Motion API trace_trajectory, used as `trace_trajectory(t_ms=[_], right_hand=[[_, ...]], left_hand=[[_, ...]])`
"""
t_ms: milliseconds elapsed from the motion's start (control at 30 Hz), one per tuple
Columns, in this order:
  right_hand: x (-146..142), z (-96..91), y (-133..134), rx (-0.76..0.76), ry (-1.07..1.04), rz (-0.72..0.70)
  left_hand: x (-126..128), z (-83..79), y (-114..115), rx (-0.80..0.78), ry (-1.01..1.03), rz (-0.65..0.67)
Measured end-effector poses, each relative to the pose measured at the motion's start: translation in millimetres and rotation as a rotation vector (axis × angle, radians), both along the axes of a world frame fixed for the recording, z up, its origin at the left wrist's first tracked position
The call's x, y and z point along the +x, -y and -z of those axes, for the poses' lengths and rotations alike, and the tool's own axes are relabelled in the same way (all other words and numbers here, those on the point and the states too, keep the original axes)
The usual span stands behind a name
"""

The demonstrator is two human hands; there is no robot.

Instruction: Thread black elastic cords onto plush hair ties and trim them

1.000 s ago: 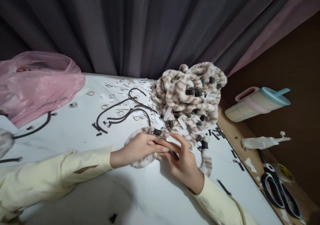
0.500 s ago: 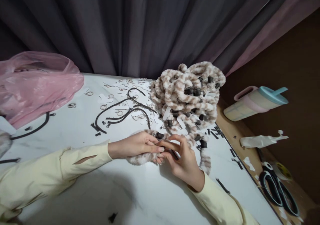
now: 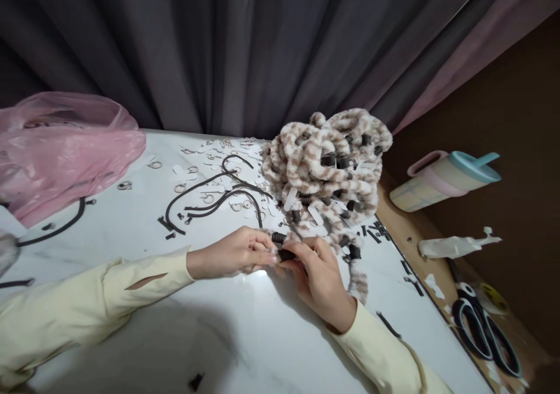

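Note:
My left hand (image 3: 242, 253) is closed in a pinch, its fingertips on the pale end of a fluffy cord at the front of the pile. My right hand (image 3: 324, 277) meets it from the right, thumb and fingers closed on a short dark piece (image 3: 286, 255) at that end. Just above the fingertips is a dark coiled band (image 3: 278, 237). How the dark piece joins the fluffy end is hidden by the fingers. Behind the hands lies a heap of fluffy brown-and-white cords (image 3: 306, 161) with dark coiled bands and white tags.
Black cords (image 3: 210, 210) and several metal rings (image 3: 209, 198) are strewn on the white table (image 3: 144, 301). A pink plastic bag (image 3: 74, 149) sits at left. On the right are a tumbler (image 3: 441, 181), a white tube (image 3: 455, 246), scissors (image 3: 475, 327) and dark scraps (image 3: 411, 277).
My right fingers have closed further over the dark piece. The left hand has drawn slightly left, and the fluffy loop seen beneath it is now out of sight.

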State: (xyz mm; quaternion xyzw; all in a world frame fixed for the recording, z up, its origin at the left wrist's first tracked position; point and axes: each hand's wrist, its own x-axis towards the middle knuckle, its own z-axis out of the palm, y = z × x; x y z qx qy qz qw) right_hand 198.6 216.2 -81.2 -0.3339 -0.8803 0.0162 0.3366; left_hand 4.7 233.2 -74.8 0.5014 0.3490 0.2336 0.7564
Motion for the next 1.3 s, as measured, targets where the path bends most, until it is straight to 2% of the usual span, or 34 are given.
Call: trace_trajectory(t_ms=[133, 267, 433, 533, 667, 733, 933, 1133, 1300], right_hand=[[1, -5.3, 0, 0.065, 0.15, -0.044], [4, -6.3, -3, 0.088, 0.176, -0.064], [5, -6.5, -7, 0.008, 0.154, -0.117], [5, -4.4, -7, -0.034, 0.123, -0.128], [4, -1.4, -7, -0.018, 0.126, -0.121], [3, -0.6, -6, -0.026, 0.13, -0.111], [1, -0.7, -3, -0.006, 0.16, -0.077], [5, -6.2, -7, -0.03, 0.174, -0.111], [8, -7.3, -9, -0.047, 0.135, -0.159]], left_hand=[[-4, -1.6, -3, -0.04, 0.015, 0.079], [-7, 3.6, -3, -0.096, 0.038, 0.109], [-7, 4.2, -1, -0.107, 0.015, 0.1], [-5, 0.9, 0, -0.022, -0.038, 0.105], [-1, -3.2, 1, 0.148, -0.11, 0.06], [0, -4.2, 2, 0.166, -0.1, 0.048], [-2, -4.8, 4, 0.06, -0.028, 0.112], [-3, -0.2, 4, -0.013, -0.016, 0.044], [-2, -0.2, 5, 0.016, -0.009, 0.031]])
